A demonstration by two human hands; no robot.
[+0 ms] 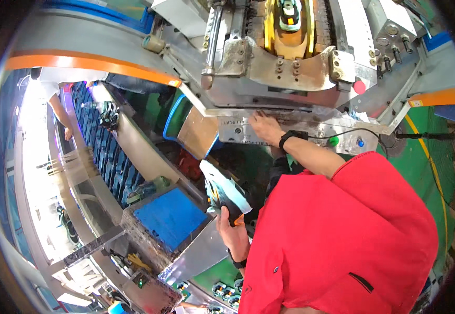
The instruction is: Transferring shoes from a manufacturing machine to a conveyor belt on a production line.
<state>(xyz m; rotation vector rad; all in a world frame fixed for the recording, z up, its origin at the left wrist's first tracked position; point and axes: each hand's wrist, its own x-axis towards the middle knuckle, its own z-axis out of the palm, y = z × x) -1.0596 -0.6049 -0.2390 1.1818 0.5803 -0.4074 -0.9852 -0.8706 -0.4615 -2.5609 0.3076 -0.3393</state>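
My left hand (232, 235) grips a sneaker (224, 189) by its heel end, beside a blue-topped stand. The sneaker is pale blue, white and black with orange touches, and its white tip points up and away. My right hand (266, 128) rests on the metal control panel (232, 129) along the front of a machine, fingers apart and nothing visible in them; its fingertips are hard to make out. Above that panel, inside the machine (290, 73), sits another sneaker (289, 15) between yellow side pieces.
Green (333, 141) and blue (361, 142) buttons sit on the panel, with a red knob (359, 87) above. A blue pad (170, 217) tops the stand. Left runs a conveyor (102, 152); a co-worker's arm (60, 115) is beyond it. Several shoes (227, 293) lie below.
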